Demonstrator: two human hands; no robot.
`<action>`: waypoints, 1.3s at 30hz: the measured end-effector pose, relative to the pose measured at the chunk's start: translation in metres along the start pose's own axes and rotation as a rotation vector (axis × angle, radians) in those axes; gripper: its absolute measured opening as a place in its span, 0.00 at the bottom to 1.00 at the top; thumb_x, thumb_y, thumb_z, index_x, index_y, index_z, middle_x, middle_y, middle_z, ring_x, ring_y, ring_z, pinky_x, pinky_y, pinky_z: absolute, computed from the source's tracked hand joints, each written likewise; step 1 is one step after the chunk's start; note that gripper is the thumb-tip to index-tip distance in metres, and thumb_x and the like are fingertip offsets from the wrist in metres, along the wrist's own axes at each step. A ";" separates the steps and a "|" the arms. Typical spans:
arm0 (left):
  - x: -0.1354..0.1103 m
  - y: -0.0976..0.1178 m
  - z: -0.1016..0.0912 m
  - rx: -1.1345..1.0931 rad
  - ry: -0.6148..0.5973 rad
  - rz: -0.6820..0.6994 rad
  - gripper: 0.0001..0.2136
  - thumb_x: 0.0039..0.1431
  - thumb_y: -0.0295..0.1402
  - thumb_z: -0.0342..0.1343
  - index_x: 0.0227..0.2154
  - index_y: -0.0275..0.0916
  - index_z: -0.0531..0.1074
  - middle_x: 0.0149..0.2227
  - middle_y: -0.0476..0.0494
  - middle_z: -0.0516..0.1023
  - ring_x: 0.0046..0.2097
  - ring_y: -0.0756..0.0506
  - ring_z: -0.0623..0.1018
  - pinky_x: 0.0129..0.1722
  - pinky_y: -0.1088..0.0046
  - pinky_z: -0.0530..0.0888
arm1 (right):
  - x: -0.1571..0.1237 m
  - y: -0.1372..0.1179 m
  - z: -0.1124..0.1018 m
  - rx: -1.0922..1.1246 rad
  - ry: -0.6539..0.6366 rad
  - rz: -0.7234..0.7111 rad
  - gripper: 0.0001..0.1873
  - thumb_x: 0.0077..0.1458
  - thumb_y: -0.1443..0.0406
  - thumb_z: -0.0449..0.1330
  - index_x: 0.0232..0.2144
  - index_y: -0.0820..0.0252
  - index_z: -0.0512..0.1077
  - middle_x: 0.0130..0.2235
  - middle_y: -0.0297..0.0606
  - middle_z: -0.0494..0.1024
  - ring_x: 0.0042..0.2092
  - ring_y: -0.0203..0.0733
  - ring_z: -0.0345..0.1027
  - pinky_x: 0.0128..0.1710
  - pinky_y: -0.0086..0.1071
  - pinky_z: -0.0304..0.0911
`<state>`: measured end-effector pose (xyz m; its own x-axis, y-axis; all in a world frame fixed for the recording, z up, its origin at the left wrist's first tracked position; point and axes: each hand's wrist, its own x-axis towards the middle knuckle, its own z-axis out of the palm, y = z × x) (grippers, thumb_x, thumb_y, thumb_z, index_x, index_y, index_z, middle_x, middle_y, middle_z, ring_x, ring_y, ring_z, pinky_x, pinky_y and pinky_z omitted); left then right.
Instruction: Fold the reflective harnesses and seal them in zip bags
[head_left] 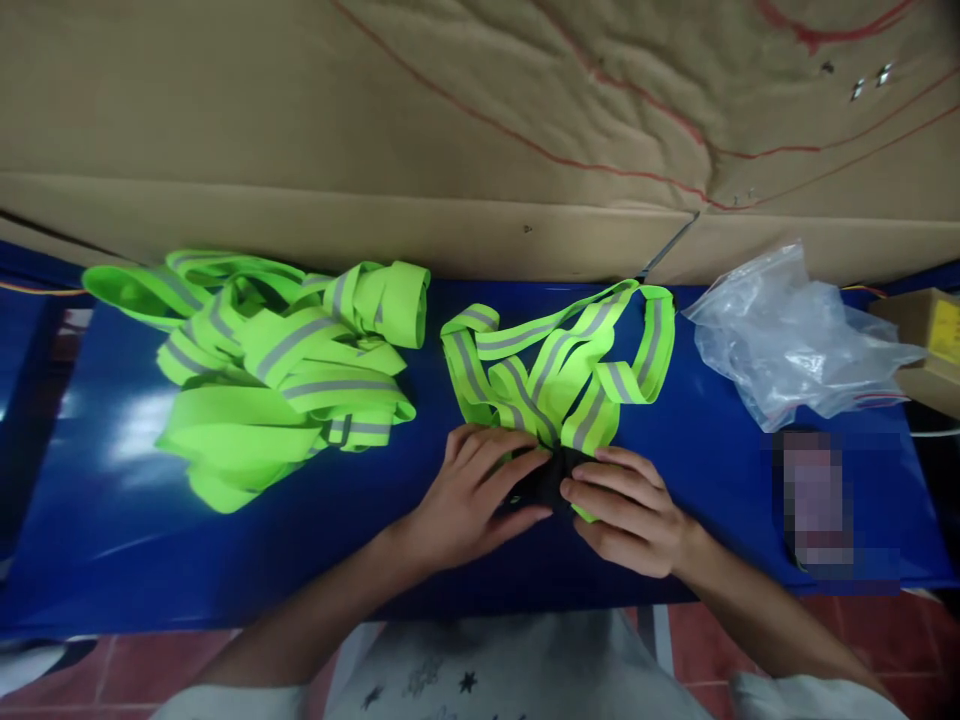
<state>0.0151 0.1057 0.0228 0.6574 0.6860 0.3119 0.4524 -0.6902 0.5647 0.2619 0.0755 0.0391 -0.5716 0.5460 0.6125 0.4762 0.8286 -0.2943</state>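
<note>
A neon yellow-green reflective strap harness [551,370] with grey stripes lies looped on the blue table in front of me. Its straps gather at the near end into a black part [553,475], whose details my fingers partly hide. From the left, my left hand [480,490] has its fingers curled round that black part. My right hand [626,505] grips the same end from the right, fingers bent over the black part and the strap below it. Left of the hands rests a heap of similar reflective straps [292,370], loosely tangled, with a small dark buckle at its near right side.
Clear plastic bags [802,340] lie at the table's back right, beside a cardboard box [930,350] with a yellow label. A pixelated object [817,500] sits at the right. Brown board [450,120] with red lines rises behind the blue table [300,570].
</note>
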 end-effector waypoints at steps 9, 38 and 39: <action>0.002 -0.008 -0.004 -0.227 -0.031 -0.192 0.17 0.60 0.35 0.68 0.50 0.44 0.73 0.52 0.42 0.73 0.54 0.40 0.74 0.53 0.61 0.68 | 0.004 -0.001 0.006 0.003 -0.018 0.101 0.06 0.61 0.70 0.65 0.34 0.52 0.76 0.41 0.29 0.85 0.48 0.38 0.77 0.55 0.41 0.70; 0.005 -0.023 -0.016 -0.423 0.046 -0.335 0.12 0.59 0.33 0.68 0.45 0.43 0.76 0.48 0.42 0.74 0.50 0.43 0.78 0.51 0.62 0.74 | -0.012 0.015 -0.030 0.058 0.276 0.281 0.21 0.54 0.76 0.69 0.48 0.54 0.78 0.41 0.38 0.83 0.44 0.49 0.80 0.46 0.51 0.77; 0.005 -0.024 -0.019 -0.478 0.072 -0.323 0.12 0.60 0.33 0.67 0.46 0.43 0.76 0.48 0.41 0.74 0.50 0.44 0.78 0.51 0.63 0.75 | -0.016 0.017 -0.033 0.076 0.339 0.330 0.21 0.53 0.75 0.70 0.48 0.52 0.78 0.41 0.38 0.82 0.43 0.49 0.80 0.47 0.52 0.76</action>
<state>-0.0040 0.1302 0.0249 0.4811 0.8699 0.1085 0.2899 -0.2747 0.9168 0.3017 0.0770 0.0483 -0.1420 0.7207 0.6785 0.5378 0.6316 -0.5584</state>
